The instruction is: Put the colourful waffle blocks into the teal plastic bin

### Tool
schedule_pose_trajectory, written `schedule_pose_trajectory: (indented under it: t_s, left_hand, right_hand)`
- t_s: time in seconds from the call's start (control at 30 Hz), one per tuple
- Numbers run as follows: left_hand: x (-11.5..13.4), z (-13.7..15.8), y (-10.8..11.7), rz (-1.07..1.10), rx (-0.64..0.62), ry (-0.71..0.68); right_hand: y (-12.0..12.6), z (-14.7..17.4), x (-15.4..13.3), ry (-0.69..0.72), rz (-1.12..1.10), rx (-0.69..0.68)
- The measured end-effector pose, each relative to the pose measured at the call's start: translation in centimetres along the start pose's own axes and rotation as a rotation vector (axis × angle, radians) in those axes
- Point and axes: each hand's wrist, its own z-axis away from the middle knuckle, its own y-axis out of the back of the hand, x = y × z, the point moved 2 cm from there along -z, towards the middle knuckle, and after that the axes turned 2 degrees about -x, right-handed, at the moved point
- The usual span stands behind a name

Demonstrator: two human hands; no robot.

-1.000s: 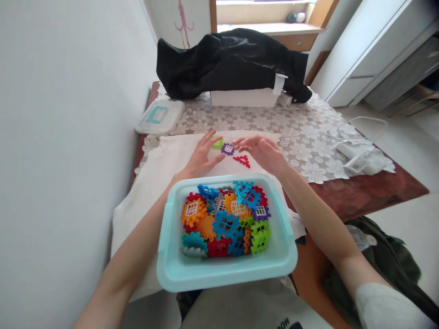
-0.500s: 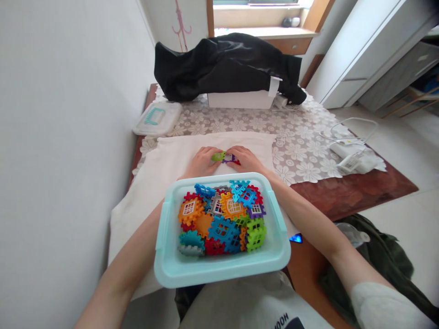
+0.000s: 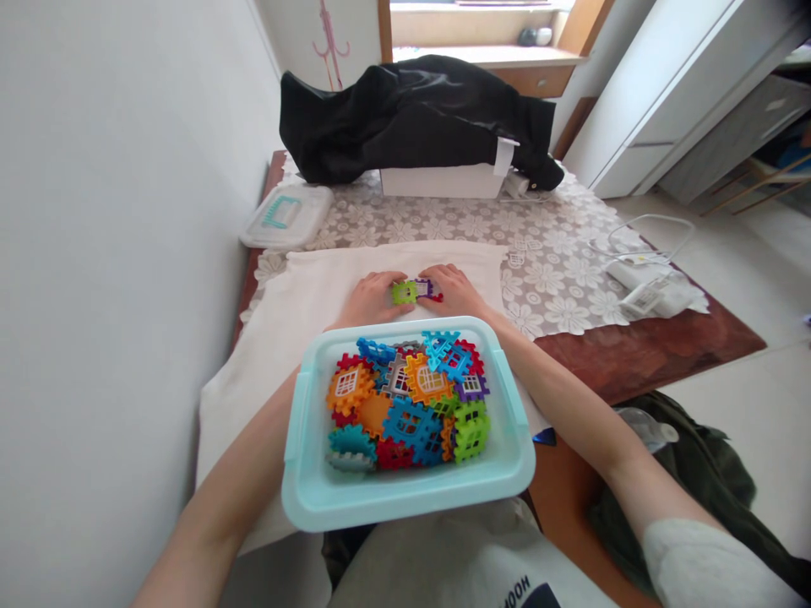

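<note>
Above the white cloth (image 3: pixel 304 308), my left hand (image 3: pixel 373 297) pinches a lime-green plastic building tile (image 3: pixel 404 292) with toothed edges. My right hand (image 3: pixel 457 291) grips a purple building tile (image 3: pixel 423 288) with a white window grid, its edge meeting the green one. A bit of red piece (image 3: pixel 437 297) shows by the right fingers; whether it is joined to the purple tile I cannot tell. Just in front of my body sits a light-blue plastic bin (image 3: pixel 405 509), holding several toothed tiles (image 3: pixel 411 418) in orange, blue, red, green and grey.
A black cover (image 3: pixel 418 118) drapes over a white box (image 3: pixel 440 182) at the table's back. On the left lies a clear lid (image 3: pixel 288 218). To the right are a white cable and packet (image 3: pixel 655 287) on the lace tablecloth (image 3: pixel 557 287). A dark green bag (image 3: pixel 690 490) is at lower right.
The fingers have shifted slightly, so more of the green tile's face shows. The whole view has moved a little; both hands stay on the tiles.
</note>
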Motion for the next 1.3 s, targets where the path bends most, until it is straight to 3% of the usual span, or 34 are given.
schedule_pose_trajectory:
  t_s: [0.2, 0.37, 0.53, 0.8, 1.1, 1.3]
  left_hand:
    - [0.0, 0.3, -0.1, 0.159, -0.028, 0.018]
    - [0.3, 0.3, 0.1, 0.156, -0.047, 0.007]
    - [0.6, 0.1, 0.1, 0.114, -0.049, 0.011]
    - [0.4, 0.2, -0.3, 0.088, -0.036, 0.078]
    - [0.8, 0.6, 0.4, 0.045, -0.063, 0.056]
    - [0.8, 0.7, 0.5, 0.034, -0.043, 0.079]
  right_hand:
    - [0.6, 0.6, -0.7, 0.026, -0.153, -0.058]
    - [1.2, 1.2, -1.7, 0.146, -0.230, -0.171]
    - [0.6, 0.8, -1.1, 0.157, -0.272, -0.147]
    - [1.4, 1.0, -2.5, 0.163, -0.174, -0.198]
    - [0.3, 0.2, -1.0, 0.203, -0.100, -0.147]
    - [2.9, 0.8, -1.7, 0.128, 0.058, -0.228]
